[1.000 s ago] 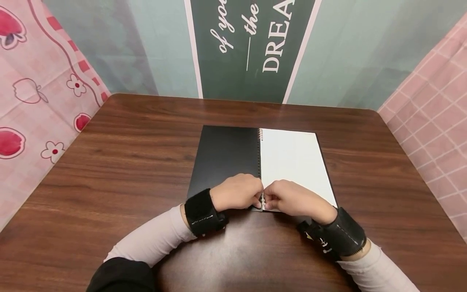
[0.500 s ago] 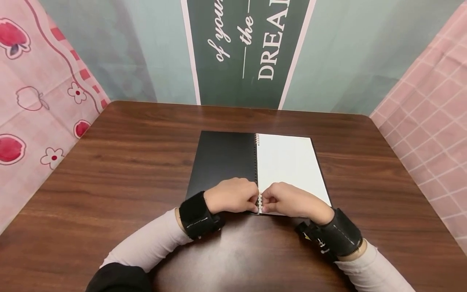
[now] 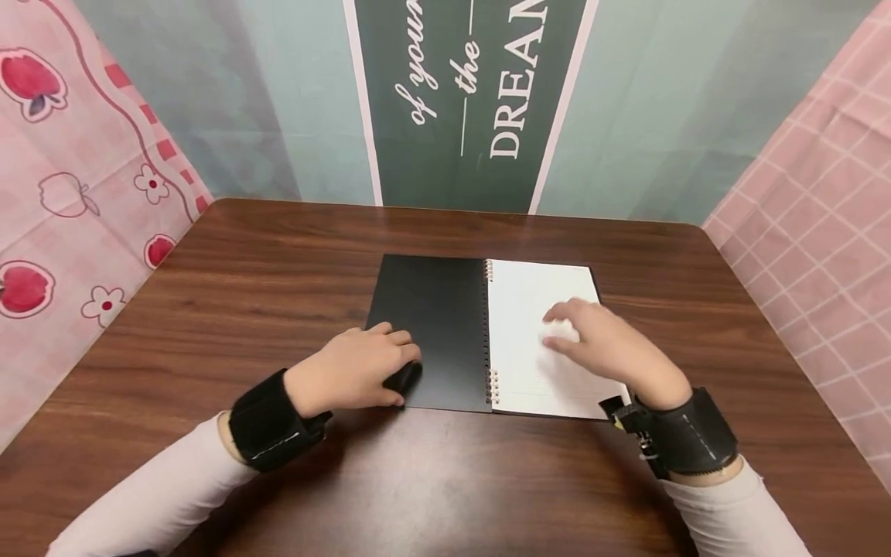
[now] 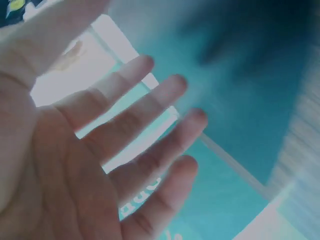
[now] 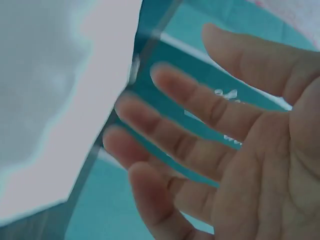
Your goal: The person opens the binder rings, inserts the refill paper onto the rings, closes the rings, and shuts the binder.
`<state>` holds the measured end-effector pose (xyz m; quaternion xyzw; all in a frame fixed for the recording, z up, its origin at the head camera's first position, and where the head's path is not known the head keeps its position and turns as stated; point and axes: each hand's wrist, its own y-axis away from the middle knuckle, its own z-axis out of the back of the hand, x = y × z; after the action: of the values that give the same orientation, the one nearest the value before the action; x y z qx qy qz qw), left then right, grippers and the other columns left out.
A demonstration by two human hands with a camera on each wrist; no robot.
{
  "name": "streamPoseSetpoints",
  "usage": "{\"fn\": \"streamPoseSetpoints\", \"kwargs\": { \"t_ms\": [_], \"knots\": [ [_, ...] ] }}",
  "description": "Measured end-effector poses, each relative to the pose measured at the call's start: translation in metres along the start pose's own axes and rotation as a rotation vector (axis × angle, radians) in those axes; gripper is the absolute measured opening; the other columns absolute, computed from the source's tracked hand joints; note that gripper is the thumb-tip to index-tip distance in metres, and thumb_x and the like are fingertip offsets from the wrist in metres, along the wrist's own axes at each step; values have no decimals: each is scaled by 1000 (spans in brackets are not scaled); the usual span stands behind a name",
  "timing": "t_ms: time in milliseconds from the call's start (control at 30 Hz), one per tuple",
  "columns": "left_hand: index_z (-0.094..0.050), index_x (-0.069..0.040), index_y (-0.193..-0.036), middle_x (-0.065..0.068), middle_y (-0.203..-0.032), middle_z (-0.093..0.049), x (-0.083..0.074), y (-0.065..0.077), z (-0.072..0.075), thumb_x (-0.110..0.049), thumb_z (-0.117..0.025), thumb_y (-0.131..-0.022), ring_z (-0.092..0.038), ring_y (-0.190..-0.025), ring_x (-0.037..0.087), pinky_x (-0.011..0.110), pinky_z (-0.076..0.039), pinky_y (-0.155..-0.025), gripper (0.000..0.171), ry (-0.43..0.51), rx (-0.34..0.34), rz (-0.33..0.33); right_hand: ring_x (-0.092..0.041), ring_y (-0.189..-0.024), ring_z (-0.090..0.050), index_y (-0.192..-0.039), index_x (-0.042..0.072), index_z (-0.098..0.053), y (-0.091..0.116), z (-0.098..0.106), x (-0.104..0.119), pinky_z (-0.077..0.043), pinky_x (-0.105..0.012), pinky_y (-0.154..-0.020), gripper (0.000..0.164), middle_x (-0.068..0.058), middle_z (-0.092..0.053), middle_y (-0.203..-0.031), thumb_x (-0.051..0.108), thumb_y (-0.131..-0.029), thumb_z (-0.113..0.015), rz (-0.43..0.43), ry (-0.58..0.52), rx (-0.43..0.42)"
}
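Observation:
A ring-bound notebook (image 3: pixel 529 387) lies spread on the table, its black cover (image 3: pixel 438 302) on the left and a white page on the right. White rings (image 3: pixel 493 387) show at the near and far ends of its spine. My left hand (image 3: pixel 358 367) is over the cover's near left corner, fingers spread and slightly bent, holding nothing. Over the white page is my right hand (image 3: pixel 605 340), thumb and fingers apart with nothing between them. Both wrist views show loose, spread fingers; in the right wrist view the page (image 5: pixel 50 100) is beside the fingertips.
The brown wooden table (image 3: pixel 244 309) carries the notebook. Behind it hangs a green and teal cloth (image 3: pixel 452 139) with white lettering. A pink fruit-print cloth (image 3: pixel 69 193) borders the left, and a pink checked cloth (image 3: pixel 821 201) the right.
Both hands have let go of the rings at the spine's near end. The left moved out left over the cover, the right moved right and up over the page.

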<state>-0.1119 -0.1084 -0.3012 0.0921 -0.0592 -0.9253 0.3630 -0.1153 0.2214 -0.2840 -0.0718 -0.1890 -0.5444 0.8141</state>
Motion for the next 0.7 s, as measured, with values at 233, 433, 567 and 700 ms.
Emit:
{"fn": "streamPoseSetpoints", "kwargs": {
  "t_ms": [233,433,567,700],
  "knots": [
    [-55,-11,-139,10,-143,-55,6,16,-6,-37,-85,-73,-53,-128,32,49,-52,-87,77,-103,27,6,-51,-145,-22,-153,-4,-26,4,22,-28,-20,-67,-114,75,-35,-21,-158,30,-97,-62,-167,-29,14],
    [-52,-5,-142,18,-150,-49,9,21,-10,-26,-82,-72,-50,-135,39,53,-51,-95,79,-100,67,64,-53,-143,-26,-154,-5,-22,2,25,-49,-25,-66,-111,79,-35,-20,-158,35,-98,-61,-209,-90,64],
    [-51,-1,-143,18,-150,-48,9,24,-11,-24,-80,-73,-50,-135,39,52,-53,-92,79,-97,57,76,-52,-145,-24,-154,-7,-22,-3,21,-59,-23,-66,-113,78,-35,-21,-158,34,-99,-60,-212,-114,85],
    [-50,-1,-143,16,-150,-49,7,25,-12,-24,-80,-73,-51,-135,38,51,-55,-87,80,-104,52,88,-51,-146,-22,-154,-7,-22,-7,16,-66,-22,-65,-114,78,-34,-21,-158,34,-99,-60,-221,-144,106]
  ]
}}
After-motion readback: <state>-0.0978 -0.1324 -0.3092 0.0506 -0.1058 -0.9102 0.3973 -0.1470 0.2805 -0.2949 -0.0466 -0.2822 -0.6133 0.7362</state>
